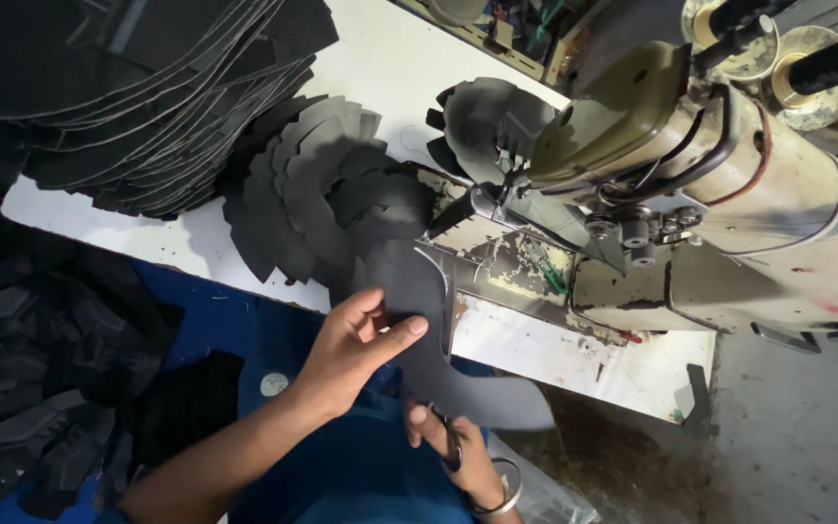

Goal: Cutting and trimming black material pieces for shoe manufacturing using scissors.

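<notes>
The left hand (353,342) pinches a curved dark grey fabric piece (409,291) between thumb and fingers, right at the near edge of the white table (380,68). The piece runs from the hand up toward the sewing machine (691,194) and down past the table edge, where its lower end fans out over the person's lap. The right hand (463,451) is lower, fingers closed through the handles of a small pair of scissors (452,444), just beside the lower part of that same piece. A metal bangle (508,490) sits on that wrist.

Behind the left hand a chain of cut pieces (312,194), all the same dark grey, lies overlapped like a fan across the table, leading to the machine's needle area. More of them curl up behind the machine head (492,121). The machine is old, cream paint chipped, and its bed crowds the table on the right, leaving little room there. At the far left a tall stack of black sheets (147,87) covers the table corner. Below it, off the table, a heap of black scraps (41,388) fills the floor side. Blue cloth (244,330) covers the lap.
</notes>
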